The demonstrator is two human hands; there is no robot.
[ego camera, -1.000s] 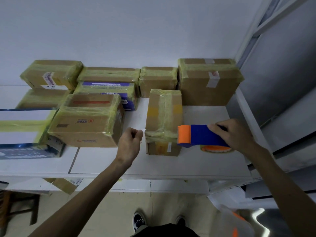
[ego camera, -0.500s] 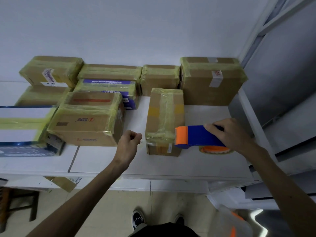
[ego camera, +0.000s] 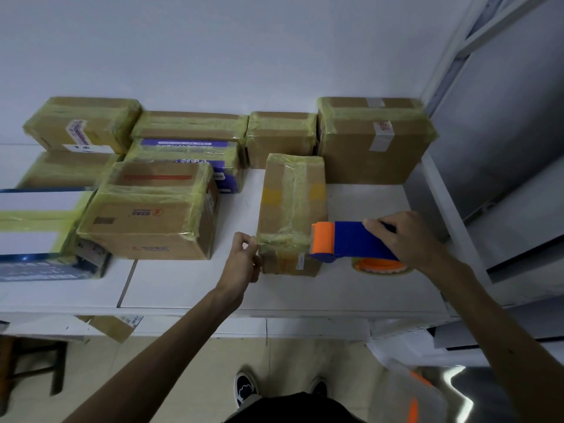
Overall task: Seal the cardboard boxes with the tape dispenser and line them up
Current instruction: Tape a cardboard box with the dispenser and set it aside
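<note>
A narrow cardboard box (ego camera: 290,196) wrapped in yellowish tape lies lengthwise on the white table (ego camera: 189,285). My right hand (ego camera: 406,239) grips the blue and orange tape dispenser (ego camera: 345,241), whose orange head sits against the box's near right corner. Its orange tape roll (ego camera: 381,267) hangs below. My left hand (ego camera: 242,254) pinches the end of the clear tape at the box's near left corner, fingers curled against the cardboard.
Several taped boxes stand along the wall and to the left, among them a large box (ego camera: 149,212) and a tall box (ego camera: 372,138) at the back right. A white and blue box (ego camera: 39,227) sits at the far left. A grey panel (ego camera: 503,117) borders the right.
My left hand has moved right to the box's near left corner, carrying the tape end. The dispenser's head has come up against the box's right corner.
</note>
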